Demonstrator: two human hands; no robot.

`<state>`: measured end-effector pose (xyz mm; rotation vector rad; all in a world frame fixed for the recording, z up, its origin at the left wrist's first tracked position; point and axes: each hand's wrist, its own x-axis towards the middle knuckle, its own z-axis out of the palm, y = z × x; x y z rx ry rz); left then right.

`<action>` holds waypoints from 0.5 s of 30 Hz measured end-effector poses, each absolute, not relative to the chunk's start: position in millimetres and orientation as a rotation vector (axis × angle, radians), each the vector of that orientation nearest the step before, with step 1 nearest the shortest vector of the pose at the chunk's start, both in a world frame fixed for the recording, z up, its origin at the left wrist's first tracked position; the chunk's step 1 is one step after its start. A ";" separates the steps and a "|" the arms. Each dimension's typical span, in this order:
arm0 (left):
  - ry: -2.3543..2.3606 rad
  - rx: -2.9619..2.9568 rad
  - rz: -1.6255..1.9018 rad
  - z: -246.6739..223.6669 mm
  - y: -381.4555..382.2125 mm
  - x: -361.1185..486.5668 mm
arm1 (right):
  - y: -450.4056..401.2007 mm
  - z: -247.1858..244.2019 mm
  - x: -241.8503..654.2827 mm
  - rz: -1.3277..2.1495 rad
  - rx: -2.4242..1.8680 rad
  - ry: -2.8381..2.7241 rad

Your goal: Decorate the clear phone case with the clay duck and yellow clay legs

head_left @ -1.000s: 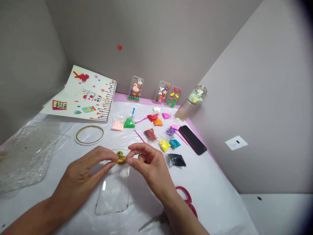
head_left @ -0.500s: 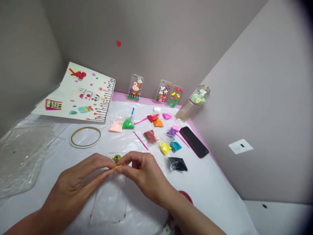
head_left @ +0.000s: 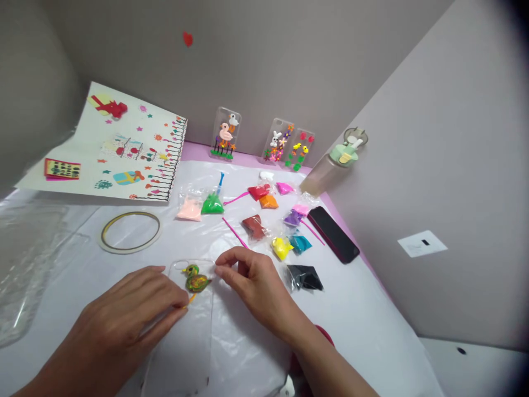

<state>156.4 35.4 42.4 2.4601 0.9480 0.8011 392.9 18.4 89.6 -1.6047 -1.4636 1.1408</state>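
Note:
A clear phone case (head_left: 182, 342) lies flat on the white-covered table, with a green, yellow and brown clay duck (head_left: 196, 280) near its top. Between thumb and forefinger, my left hand (head_left: 136, 309) pinches a thin orange clay strip (head_left: 192, 298) just below the duck. My right hand (head_left: 252, 281) is at the case's upper right edge, thumb and forefinger pressed together; whether anything is between them is too small to tell.
Bags of coloured clay, such as green (head_left: 212, 204), yellow (head_left: 281, 248) and black (head_left: 305, 277), lie beyond my hands. A tape roll (head_left: 103, 242) is at the left, a phone (head_left: 334, 234) and a bottle (head_left: 326, 172) at the right. Decorated cases (head_left: 225, 133) lean on the wall.
My hands have moved apart. The orange strip, earlier between both hands over the case, is now in my left hand alone, lower down, and the duck shows fully. The view has shifted slightly.

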 end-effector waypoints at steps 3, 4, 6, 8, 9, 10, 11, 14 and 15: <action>0.956 2.486 0.829 38.8 37.7 154.5 | 18.5 87.7 391.7 1.120 -1.631 -1.510; 0.959 2.497 0.823 38.1 38.3 153.9 | 18.6 87.4 391.7 1.113 -1.637 -1.522; 0.960 2.519 0.793 36.8 39.1 152.7 | 18.5 86.8 392.3 1.109 -1.637 -1.543; 0.951 2.538 0.770 35.5 39.5 151.7 | 18.3 85.7 392.9 1.102 -1.635 -1.565; 0.949 2.546 0.759 34.8 39.7 151.4 | 18.2 85.1 393.1 1.091 -1.638 -1.578; 0.949 2.552 0.754 34.1 39.9 151.4 | 18.1 84.3 393.1 1.077 -1.642 -1.595; 0.946 2.558 0.748 33.5 40.1 151.6 | 18.1 83.7 392.9 1.062 -1.646 -1.618; 0.930 2.561 0.734 31.8 41.2 153.3 | 17.9 82.5 391.5 1.032 -1.645 -1.692; 0.926 2.558 0.739 31.5 41.6 154.0 | 17.8 82.5 391.0 1.030 -1.641 -1.715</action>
